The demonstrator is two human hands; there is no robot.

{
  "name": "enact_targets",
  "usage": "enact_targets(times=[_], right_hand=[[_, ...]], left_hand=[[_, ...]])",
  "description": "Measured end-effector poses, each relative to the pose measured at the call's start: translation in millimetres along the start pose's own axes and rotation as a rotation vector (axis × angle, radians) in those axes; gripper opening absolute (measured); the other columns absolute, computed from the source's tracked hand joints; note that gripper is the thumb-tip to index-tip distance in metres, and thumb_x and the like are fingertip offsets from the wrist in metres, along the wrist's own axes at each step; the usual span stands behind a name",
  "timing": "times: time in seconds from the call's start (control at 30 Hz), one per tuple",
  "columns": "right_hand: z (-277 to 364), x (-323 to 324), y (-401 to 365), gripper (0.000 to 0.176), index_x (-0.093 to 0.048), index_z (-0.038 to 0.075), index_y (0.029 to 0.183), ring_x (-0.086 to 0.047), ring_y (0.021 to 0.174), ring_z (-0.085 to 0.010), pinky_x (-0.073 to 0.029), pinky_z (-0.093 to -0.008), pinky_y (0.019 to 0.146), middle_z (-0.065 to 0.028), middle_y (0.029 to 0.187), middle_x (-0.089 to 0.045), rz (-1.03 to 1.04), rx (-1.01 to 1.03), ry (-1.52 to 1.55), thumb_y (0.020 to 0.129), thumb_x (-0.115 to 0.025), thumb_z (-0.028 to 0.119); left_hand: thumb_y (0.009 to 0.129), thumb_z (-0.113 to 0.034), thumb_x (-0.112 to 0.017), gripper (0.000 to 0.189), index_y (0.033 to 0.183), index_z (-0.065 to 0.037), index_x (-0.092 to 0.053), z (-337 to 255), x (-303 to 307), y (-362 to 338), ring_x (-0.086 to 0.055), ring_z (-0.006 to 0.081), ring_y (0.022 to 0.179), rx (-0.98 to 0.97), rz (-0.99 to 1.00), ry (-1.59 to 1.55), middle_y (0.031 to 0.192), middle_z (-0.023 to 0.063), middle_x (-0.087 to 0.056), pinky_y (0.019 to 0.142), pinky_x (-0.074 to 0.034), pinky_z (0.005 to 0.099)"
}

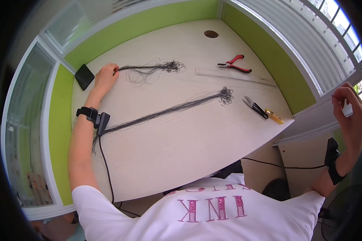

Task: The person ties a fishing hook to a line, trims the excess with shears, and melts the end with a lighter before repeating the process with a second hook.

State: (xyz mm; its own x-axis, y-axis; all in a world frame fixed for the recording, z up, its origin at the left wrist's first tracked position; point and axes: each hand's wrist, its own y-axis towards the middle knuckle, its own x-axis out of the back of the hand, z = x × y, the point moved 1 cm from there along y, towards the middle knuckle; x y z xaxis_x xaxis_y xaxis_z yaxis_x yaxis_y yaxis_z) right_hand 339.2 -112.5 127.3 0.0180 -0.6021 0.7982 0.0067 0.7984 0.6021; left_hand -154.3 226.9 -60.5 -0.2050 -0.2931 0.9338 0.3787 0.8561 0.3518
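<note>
Lying straight, probably against tangling, the nearer hooked bundle (165, 111) crosses the worktop (169, 160). Off to the right, the raised right hand (353, 118) curls, its grip unclear. Farther, the left hand (105, 78) pinches the other bundle (161, 67) by its end, seemingly anchoring it.

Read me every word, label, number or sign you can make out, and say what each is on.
"INK": upside down in this view, on the white shirt.
Second row on the shirt: too folded to read.
Ruler markings: too small to read.
</note>
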Motion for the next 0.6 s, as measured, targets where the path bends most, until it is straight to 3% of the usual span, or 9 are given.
enact_targets(times=[0.07,0.1,0.2,0.27,0.33,0.4,0.43,0.5,0.6], right_hand=[[-2,53,-25,0.006,-0.062,-0.003,0.086,-0.053,0.073,-0.0211,-0.044,-0.0275,0.064,-0.0104,0.079,-0.059,-0.181,-0.012,0.010,0.083,-0.059,0.002],[-29,63,-34,0.009,-0.061,-0.004,0.084,-0.050,0.069,-0.0164,-0.041,-0.0254,0.062,-0.0079,0.075,-0.058,-0.346,0.195,0.247,0.083,-0.060,0.005],[-57,86,-65,0.010,-0.059,-0.002,0.081,-0.046,0.063,-0.0146,-0.037,-0.0248,0.056,-0.0068,0.073,-0.056,-0.613,0.158,0.562,0.084,-0.060,0.008],[-63,81,-69,0.012,-0.059,0.001,0.082,-0.041,0.055,-0.0115,-0.032,-0.0234,0.050,-0.0036,0.073,-0.056,-0.400,0.431,1.244,0.087,-0.059,0.012],[-36,43,-80,0.010,-0.059,0.002,0.078,-0.045,0.058,-0.0121,-0.036,-0.0242,0.052,-0.0041,0.073,-0.055,-0.344,0.395,1.227,0.082,-0.062,0.010],[5,-3,-77,0.012,-0.060,0.004,0.074,-0.050,0.059,-0.0124,-0.038,-0.0254,0.049,-0.0046,0.071,-0.055,-0.075,0.421,1.081,0.068,-0.069,0.008],[41,-26,-80,0.016,-0.059,0.004,0.073,-0.050,0.054,-0.0132,-0.038,-0.0267,0.047,-0.0037,0.066,-0.053,-0.002,0.336,0.941,0.062,-0.070,0.002],[73,-75,-81,0.023,-0.055,0.005,0.076,-0.051,0.056,-0.0191,-0.040,-0.0273,0.050,-0.0041,0.069,-0.053,0.125,0.603,0.916,0.060,-0.069,-0.004],[93,-112,-93,0.021,-0.054,0.006,0.075,-0.050,0.058,-0.0192,-0.040,-0.0281,0.053,-0.0032,0.071,-0.052,0.185,0.711,0.978,0.061,-0.069,-0.001]], left_hand=[[0.082,-0.012,-0.060,0.018,0.098,-0.005,-0.063,-8,10,-5,-0.063,0.0287,0.083,-0.017,-0.032,0.005,0.099,0.0090,-0.064,0.070,-0.050,0.0398],[0.082,-0.014,-0.060,0.023,0.103,-0.006,-0.062,-15,21,-7,-0.063,0.0271,0.081,-0.006,-0.093,0.032,0.100,0.0084,-0.064,0.070,-0.050,0.0384],[0.082,-0.016,-0.062,0.026,0.106,-0.007,-0.063,-36,62,-17,-0.062,0.0211,0.077,0.043,-0.197,0.036,0.099,0.0076,-0.064,0.070,-0.050,0.0333],[0.083,-0.017,-0.063,0.025,0.105,-0.008,-0.064,-59,97,-32,-0.061,0.0167,0.074,0.094,-0.236,0.014,0.097,0.0074,-0.064,0.071,-0.049,0.0295],[0.085,-0.016,-0.063,0.019,0.101,-0.006,-0.066,-118,134,-65,-0.058,0.0088,0.072,0.265,-0.266,-0.244,0.094,0.0050,-0.064,0.070,-0.047,0.0230],[0.087,-0.009,-0.060,0.012,0.095,-0.002,-0.066,-178,147,-108,-0.057,0.0076,0.076,0.077,-0.333,-0.653,0.093,0.0051,-0.064,0.071,-0.045,0.0217],[0.087,-0.007,-0.059,0.011,0.094,0.000,-0.065,-212,148,-132,-0.057,0.0088,0.078,0.001,-0.259,-0.844,0.094,0.0060,-0.064,0.072,-0.044,0.0222],[0.086,-0.002,-0.059,0.010,0.093,0.002,-0.064,-271,142,-175,-0.057,0.0115,0.085,-0.102,-0.069,-1.108,0.097,0.0091,-0.064,0.076,-0.044,0.0232],[0.090,-0.008,-0.058,0.017,0.103,0.001,-0.063,-322,107,-209,-0.054,0.0076,0.084,0.157,0.227,-1.499,0.102,0.0065,-0.063,0.072,-0.043,0.0220]])
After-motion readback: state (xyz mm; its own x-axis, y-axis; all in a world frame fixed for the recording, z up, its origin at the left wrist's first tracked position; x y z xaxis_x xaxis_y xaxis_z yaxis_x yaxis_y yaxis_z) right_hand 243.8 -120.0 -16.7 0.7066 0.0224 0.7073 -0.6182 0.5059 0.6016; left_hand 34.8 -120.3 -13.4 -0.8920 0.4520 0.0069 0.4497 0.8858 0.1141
